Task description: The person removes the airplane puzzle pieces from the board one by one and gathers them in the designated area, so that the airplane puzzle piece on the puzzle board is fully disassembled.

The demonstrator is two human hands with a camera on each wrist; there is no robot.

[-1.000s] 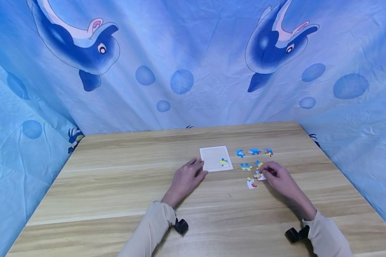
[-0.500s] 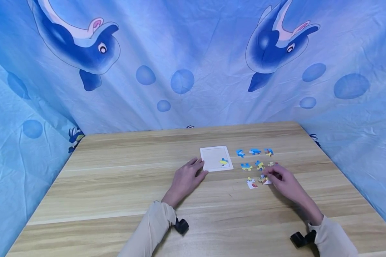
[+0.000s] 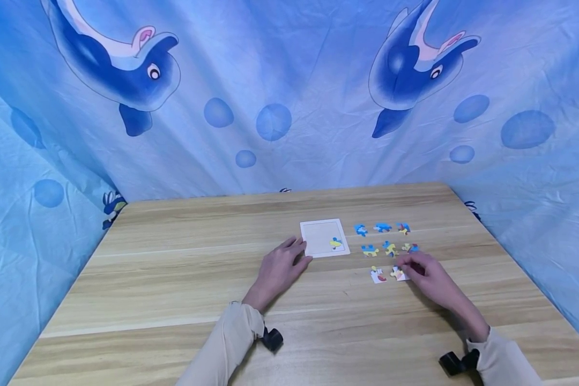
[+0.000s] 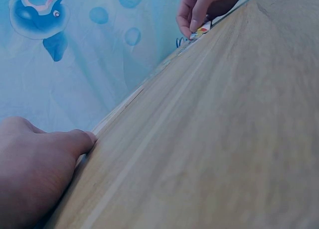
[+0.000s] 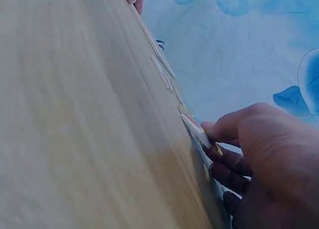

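Note:
In the head view, a thin white-rimmed square puzzle tray [image 3: 320, 222] lies flat, with one yellow-and-blue jigsaw piece [image 3: 335, 244] in its lower right part. My left hand [image 3: 281, 268] rests beside it, fingers extended, fingertips at its left edge. To the right, my right hand [image 3: 427, 276] pinches a white jigsaw piece [image 3: 398, 274] with yellow and red print between thumb and fingers. That piece appears tilted, low over the table, in the right wrist view [image 5: 197, 131]. Just left of it lies another white piece [image 3: 378, 275] with a red patch.
Several blue and yellow jigsaw pieces [image 3: 383, 228] lie in loose rows right of the tray on the wooden table [image 3: 183, 279]. A blue dolphin-print cloth [image 3: 299, 150] hangs behind and at the sides. Both wrists carry small black cameras [image 3: 272, 340].
My right hand has moved slightly right and toward me with the pinched piece, uncovering pieces in the middle row. The left hand has stayed at the tray.

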